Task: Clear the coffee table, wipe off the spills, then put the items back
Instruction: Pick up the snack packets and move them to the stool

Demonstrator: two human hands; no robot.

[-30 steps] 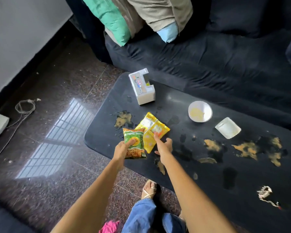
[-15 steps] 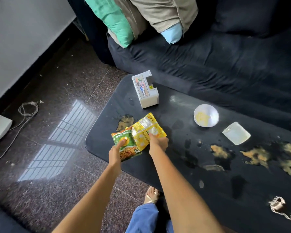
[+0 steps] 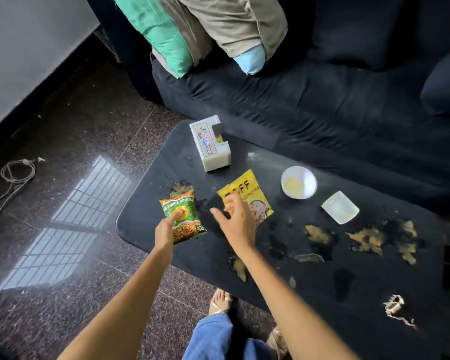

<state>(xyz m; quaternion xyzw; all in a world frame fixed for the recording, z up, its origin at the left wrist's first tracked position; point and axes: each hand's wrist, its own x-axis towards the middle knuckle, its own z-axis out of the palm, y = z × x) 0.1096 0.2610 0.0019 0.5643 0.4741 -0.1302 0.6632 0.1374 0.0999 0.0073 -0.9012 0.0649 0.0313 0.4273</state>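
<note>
I see both bare forearms stretched forward. My left hand (image 3: 166, 229) is curled in a pinch, thumb on top; my right hand (image 3: 238, 220) hangs spread, fingers loosely extended.

Counted on the coffee table (image 3: 309, 294): two snack packets, green (image 3: 186, 216) and yellow (image 3: 247, 193); one bowl (image 3: 299, 182); one white box (image 3: 210, 146); one clear tub (image 3: 340, 207).
</note>
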